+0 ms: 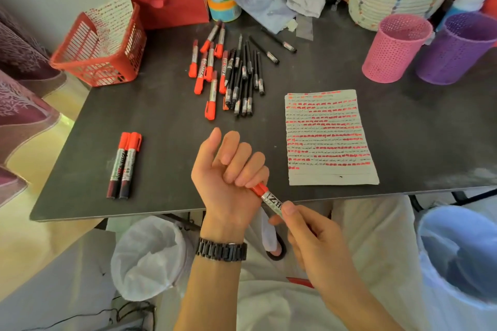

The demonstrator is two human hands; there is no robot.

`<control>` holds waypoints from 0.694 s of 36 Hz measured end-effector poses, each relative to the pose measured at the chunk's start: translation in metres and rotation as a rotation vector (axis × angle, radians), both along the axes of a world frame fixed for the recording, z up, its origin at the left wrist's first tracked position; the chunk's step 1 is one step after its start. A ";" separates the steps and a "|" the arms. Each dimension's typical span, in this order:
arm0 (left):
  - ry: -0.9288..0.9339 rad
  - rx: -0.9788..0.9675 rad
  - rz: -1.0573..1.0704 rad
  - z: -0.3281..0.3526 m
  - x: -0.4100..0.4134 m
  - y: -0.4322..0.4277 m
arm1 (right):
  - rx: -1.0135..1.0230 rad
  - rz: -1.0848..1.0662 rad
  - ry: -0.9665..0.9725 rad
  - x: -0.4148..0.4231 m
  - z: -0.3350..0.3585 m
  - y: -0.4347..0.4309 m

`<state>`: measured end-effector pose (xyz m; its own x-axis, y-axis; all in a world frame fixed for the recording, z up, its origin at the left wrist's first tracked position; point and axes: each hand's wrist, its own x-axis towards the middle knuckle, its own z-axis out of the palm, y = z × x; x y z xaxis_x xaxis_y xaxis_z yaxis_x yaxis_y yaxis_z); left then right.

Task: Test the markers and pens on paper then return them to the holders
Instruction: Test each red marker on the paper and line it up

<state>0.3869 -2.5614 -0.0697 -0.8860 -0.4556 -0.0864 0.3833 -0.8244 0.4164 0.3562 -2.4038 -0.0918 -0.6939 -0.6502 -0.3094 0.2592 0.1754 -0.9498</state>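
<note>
Left hand [228,166] is fisted round the cap end of a red marker [271,200] at the counter's [166,158] near edge, right hand [312,239] pinching its barrel, prob. un/recapping, w/ the test paper [330,137] near.

pens and markers heap [228,72] mid-table, paper [329,140] right of it, two holders [395,48] behind the paper

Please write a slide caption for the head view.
Left hand and right hand grip a marker near the paper.
</note>
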 end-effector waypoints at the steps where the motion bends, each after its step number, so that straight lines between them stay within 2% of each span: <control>1: 0.002 0.013 -0.012 -0.003 0.000 0.001 | 0.009 -0.012 -0.007 0.003 0.001 0.001; 9: -0.018 0.080 -0.041 -0.013 0.004 0.009 | 0.064 -0.075 -0.091 0.015 0.009 0.000; 17: 0.017 0.021 -0.081 0.009 -0.003 0.002 | -0.025 -0.100 -0.162 0.018 0.021 -0.008; 22: -0.104 -0.202 -0.021 0.022 0.001 -0.016 | -0.029 0.030 -0.085 -0.003 0.023 -0.020; 25: -0.339 -0.528 0.103 0.019 0.014 -0.024 | -0.020 0.107 0.026 -0.017 0.024 -0.027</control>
